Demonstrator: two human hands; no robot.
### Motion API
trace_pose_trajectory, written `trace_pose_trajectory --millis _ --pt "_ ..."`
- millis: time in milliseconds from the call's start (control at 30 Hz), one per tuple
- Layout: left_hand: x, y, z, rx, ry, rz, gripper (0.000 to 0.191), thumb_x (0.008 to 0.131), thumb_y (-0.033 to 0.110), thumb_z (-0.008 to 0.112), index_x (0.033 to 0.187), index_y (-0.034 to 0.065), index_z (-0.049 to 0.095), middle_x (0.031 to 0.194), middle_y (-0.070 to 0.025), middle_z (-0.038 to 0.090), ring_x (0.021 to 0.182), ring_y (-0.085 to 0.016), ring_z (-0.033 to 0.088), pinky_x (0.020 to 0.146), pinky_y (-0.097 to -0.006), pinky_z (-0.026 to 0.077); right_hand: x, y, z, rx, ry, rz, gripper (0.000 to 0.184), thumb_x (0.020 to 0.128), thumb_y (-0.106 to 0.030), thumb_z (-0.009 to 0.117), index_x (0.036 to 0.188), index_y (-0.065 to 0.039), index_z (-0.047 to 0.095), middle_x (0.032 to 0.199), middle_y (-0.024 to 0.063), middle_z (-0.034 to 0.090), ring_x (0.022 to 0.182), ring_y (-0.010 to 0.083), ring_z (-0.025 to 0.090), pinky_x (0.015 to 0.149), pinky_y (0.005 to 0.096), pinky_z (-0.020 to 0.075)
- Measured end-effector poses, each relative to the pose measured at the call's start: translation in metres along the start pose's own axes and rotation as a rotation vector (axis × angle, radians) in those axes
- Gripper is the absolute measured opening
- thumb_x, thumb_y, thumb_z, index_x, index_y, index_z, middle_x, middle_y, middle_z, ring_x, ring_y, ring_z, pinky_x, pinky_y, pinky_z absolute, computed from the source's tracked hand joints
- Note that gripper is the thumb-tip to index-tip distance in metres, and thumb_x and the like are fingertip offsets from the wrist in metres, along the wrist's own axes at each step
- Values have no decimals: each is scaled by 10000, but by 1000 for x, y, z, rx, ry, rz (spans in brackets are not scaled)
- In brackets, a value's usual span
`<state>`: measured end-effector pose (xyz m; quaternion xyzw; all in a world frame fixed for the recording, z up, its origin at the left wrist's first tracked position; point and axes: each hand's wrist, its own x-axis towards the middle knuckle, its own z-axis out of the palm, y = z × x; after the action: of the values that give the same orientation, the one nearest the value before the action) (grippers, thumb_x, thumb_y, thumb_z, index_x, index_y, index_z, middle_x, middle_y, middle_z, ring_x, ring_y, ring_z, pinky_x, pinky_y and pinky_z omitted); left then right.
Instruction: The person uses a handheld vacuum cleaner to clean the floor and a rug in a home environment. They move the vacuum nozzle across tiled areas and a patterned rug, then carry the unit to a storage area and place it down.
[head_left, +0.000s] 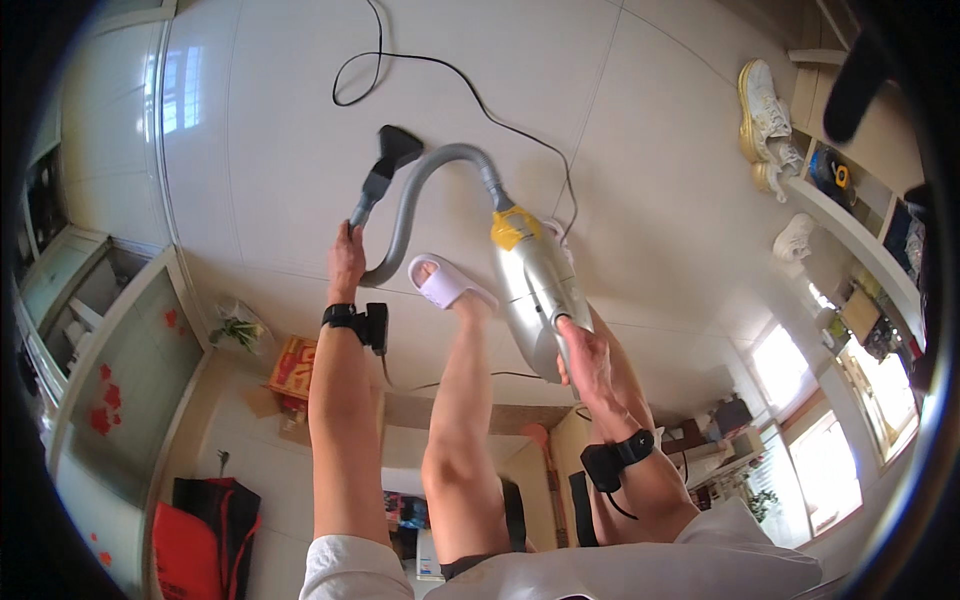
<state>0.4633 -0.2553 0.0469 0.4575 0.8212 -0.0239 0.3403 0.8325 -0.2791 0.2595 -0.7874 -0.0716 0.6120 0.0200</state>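
Note:
My left hand (346, 262) grips the end of a grey corrugated hose (420, 187), where a black floor nozzle (395, 154) is fitted and points away from me over the tiles. The hose arches across to a silver handheld vacuum cleaner (534, 289) with yellow tape (516, 227) around its hose inlet. My right hand (583, 352) is closed around the handle of the vacuum cleaner, which hangs above the floor beside my leg. A black cord (487, 112) curls over the floor beyond it. Each wrist wears a strapped black device.
Light tiled floor (285, 150) spreads ahead, with my slippered feet on it. White sneakers (765, 112) stand by an open shelf (855, 217) at right. At left are a sliding glass door (127, 375), a plastic bag with greens (238, 330), a red and yellow box (294, 366) and a red and black bag (210, 536).

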Motion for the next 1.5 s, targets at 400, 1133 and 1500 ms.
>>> trace_pose_trajectory --millis 400,1133,1500 --pt "8 6 25 -386 -351 -143 394 955 323 472 1269 86 490 589 -53 513 459 -140 511 430 -304 447 28 41 -5 80 58 -19 467 882 -445 541 669 -29 551 461 11 438 374 103 414 375 255 329" --pt "-69 84 84 207 -430 143 346 938 360 456 1203 143 502 914 -206 651 885 -424 599 752 -518 473 10 65 -38 342 64 209 426 892 -414 555 642 -70 537 465 -10 431 378 87 428 359 245 298" --pt "-72 61 65 290 -457 76 359 934 341 470 1246 164 474 904 -203 653 848 -433 603 713 -525 469 10 86 -26 216 -71 149 483 877 -436 587 621 -33 518 473 -26 385 447 49 387 409 260 312"
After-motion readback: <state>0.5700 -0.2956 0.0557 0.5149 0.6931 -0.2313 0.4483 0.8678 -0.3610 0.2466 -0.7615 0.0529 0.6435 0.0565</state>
